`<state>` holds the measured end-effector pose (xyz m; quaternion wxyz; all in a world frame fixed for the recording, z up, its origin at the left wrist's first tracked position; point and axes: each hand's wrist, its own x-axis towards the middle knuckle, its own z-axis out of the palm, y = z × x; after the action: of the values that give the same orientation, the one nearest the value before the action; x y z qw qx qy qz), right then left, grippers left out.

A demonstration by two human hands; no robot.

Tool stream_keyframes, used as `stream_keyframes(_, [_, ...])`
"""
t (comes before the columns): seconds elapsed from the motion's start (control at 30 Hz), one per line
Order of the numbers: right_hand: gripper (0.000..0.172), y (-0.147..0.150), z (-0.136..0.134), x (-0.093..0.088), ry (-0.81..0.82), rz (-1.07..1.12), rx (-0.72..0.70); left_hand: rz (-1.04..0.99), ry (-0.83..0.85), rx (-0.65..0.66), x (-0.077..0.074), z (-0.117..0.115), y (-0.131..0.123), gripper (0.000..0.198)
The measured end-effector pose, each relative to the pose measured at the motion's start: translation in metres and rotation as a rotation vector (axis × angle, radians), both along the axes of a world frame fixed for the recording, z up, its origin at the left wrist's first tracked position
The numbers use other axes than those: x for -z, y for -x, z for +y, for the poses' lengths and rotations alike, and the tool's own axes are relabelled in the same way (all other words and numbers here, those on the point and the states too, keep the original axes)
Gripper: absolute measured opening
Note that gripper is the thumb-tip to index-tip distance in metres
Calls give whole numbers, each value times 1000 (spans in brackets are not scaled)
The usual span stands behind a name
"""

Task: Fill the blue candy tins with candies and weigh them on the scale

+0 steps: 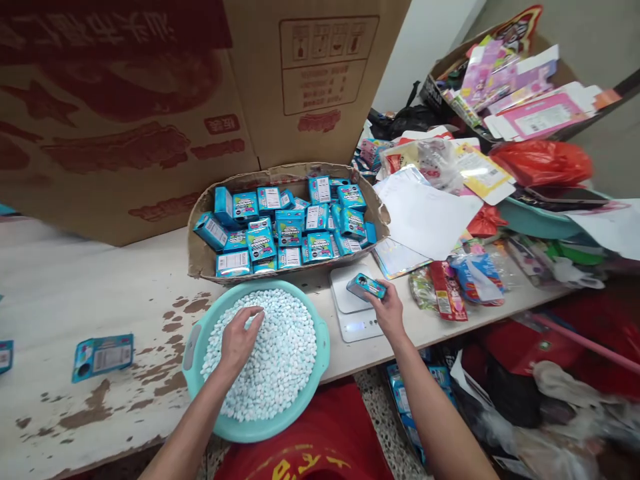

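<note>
My left hand (241, 339) is over a turquoise basin (321, 353) filled with small white and pale blue candies (280, 353). Its thumb and fingertips come together in a pinch, and whatever they may hold is too small to make out. In my right hand (390, 312) is a small blue candy box (367, 287), gripped between thumb and fingers. A dark round opening shows on the box. It is held over a white digital scale (345, 303) with a lit display. I cannot tell whether the box touches the scale's plate.
Behind the basin, a cut-down cardboard tray (200, 263) holds several blue candy boxes (290, 230). A large carton (165, 120) stands behind it. A flattened blue box (103, 357) lies at left. White paper (425, 213) and packets (447, 290) clutter the right side.
</note>
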<state>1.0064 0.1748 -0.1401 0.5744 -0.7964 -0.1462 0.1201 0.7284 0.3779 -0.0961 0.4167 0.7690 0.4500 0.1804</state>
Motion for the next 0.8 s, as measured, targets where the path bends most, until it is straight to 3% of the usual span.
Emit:
stream_keyframes(0.07, [67, -1, -9, 0, 6, 7, 12, 2, 1, -8, 2, -2, -3, 27])
stream_keyframes(0.17, [64, 2, -37, 4, 47, 29, 142, -16, -32, -4, 3, -5, -9, 27])
stream_keyframes(0.3, [65, 11, -83, 21, 136, 92, 337, -52, -83, 17, 0, -9, -22, 25])
stream_keyframes(0.43, [68, 20, -114, 35, 195, 121, 402, -74, -134, 69, -5, -12, -41, 24])
stream_keyframes(0.8, [60, 22, -132, 45, 253, 89, 405, -185, -295, 314, -22, -34, -120, 27])
